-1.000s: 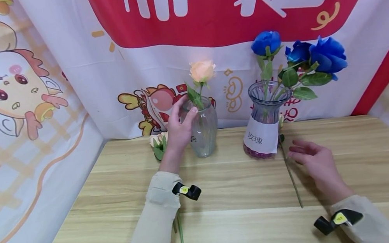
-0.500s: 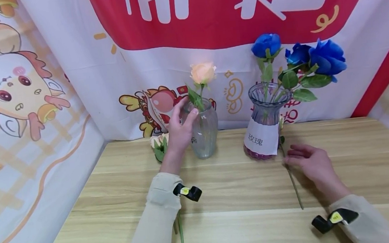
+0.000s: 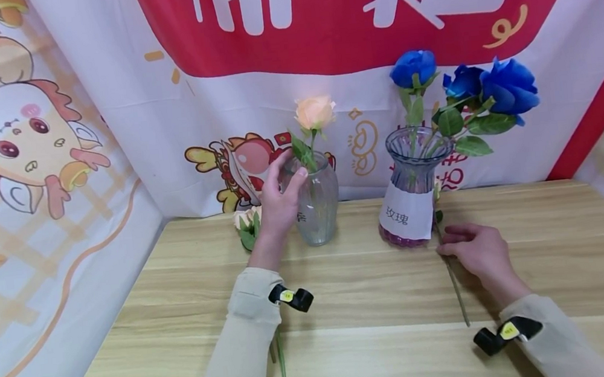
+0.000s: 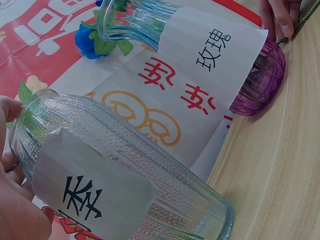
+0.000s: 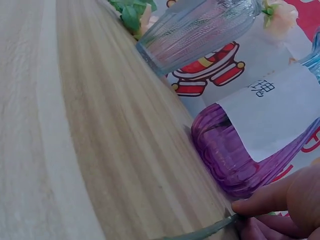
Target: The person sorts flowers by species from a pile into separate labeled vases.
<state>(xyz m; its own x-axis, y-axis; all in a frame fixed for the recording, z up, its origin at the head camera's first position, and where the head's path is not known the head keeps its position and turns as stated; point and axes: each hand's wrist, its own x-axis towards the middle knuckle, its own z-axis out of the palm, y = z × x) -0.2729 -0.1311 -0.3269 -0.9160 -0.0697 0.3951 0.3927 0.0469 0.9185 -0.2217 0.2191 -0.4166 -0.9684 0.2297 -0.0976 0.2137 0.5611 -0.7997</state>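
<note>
My left hand [image 3: 280,206] grips the upper part of a clear ribbed glass vase [image 3: 322,211], thumb at the rim. A peach rose [image 3: 315,112] stands in that vase, and a paper label [image 4: 92,187] is stuck on its side. On the right, my right hand [image 3: 480,254] pinches a thin green flower stem [image 3: 459,295] between thumb and fingers, low over the table. This stem runs beside a blue-and-purple glass vase [image 3: 405,241], which mostly hides its flower head. In the right wrist view the fingertips meet on the stem [image 5: 202,232].
Several blue roses [image 3: 507,87] fill the blue-and-purple vase, which bears a white label [image 3: 403,210]. Partly behind my left forearm lie pale flowers [image 3: 245,224], their stems [image 3: 281,357] pointing toward me. A printed cloth [image 3: 249,90] hangs behind the wooden table [image 3: 368,303].
My right hand has moved slightly left to the stem, and its fingers have closed on it. The left hand stays on the clear vase.
</note>
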